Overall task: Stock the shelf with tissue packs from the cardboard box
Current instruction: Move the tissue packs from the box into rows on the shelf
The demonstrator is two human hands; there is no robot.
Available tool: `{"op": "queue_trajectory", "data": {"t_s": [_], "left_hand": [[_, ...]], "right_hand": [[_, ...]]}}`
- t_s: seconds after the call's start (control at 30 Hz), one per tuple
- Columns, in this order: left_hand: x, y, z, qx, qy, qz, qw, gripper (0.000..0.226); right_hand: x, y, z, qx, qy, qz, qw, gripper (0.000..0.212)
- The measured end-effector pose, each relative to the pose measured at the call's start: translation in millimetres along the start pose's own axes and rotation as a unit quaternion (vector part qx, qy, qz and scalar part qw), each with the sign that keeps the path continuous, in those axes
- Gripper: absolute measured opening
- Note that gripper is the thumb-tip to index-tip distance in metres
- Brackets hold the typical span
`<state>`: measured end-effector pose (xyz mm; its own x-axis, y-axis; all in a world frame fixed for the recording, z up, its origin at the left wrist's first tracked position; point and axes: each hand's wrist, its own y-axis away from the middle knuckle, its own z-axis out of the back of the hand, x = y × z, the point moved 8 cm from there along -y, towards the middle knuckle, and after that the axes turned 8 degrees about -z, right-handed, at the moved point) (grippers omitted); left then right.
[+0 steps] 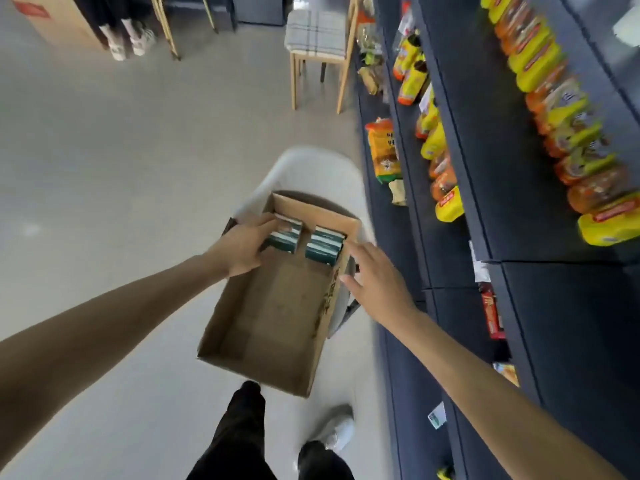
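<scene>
Cardboard box (277, 306), left hand (239, 247) on tissue pack (284, 235), right hand (375, 282) spread

Both arms (114, 317) bare, no sleeves showing; black trousers (239, 441) below, and a white sneaker (337, 433) on one foot.

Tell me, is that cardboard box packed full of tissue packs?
No, the cardboard box is mostly bare inside, with just two groups of green tissue packs left at its far end.
</scene>
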<state>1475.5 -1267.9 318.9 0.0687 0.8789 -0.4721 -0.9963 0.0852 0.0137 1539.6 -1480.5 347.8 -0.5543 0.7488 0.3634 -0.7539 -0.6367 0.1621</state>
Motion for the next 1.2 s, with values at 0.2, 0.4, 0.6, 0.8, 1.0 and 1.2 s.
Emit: {"op": "queue_trajectory", "data": {"t_s": [0.2,0.4,0.6,0.8,1.0,1.2], "left_hand": [[108.4,-32.8,-109.6,0.134,-0.116,-0.011,0.984,0.058],[194.1,-60.6,-208.0,0.199,-0.143,0.011,0.970,0.082],[243.6,-84.3,-274.3,0.238,-0.181,0.064,0.952,0.091],[254.7,-107.6,-300.5,0.229,-0.250,0.078,0.938,0.084],[265.3,-119.2,-310.7,0.210,-0.271,0.081,0.936,0.066],[267.6,-119.0,-312.6,0.200,-0.264,0.072,0.941,0.055]], "right_hand": [[-24.8,-73.6,-127.6,0.049,0.022,-0.032,0.998,0.062],[-62.1,-132.1,-238.7,0.097,0.032,-0.080,0.992,0.060],[-79.3,-180.0,-305.4,0.097,0.047,-0.086,0.990,0.058],[-95.6,-213.6,-347.2,0.099,0.104,-0.106,0.984,0.061],[-107.1,-232.6,-358.2,0.067,0.172,-0.139,0.973,0.053],[-114.5,-242.6,-361.7,0.051,0.219,-0.167,0.960,0.035]]}}
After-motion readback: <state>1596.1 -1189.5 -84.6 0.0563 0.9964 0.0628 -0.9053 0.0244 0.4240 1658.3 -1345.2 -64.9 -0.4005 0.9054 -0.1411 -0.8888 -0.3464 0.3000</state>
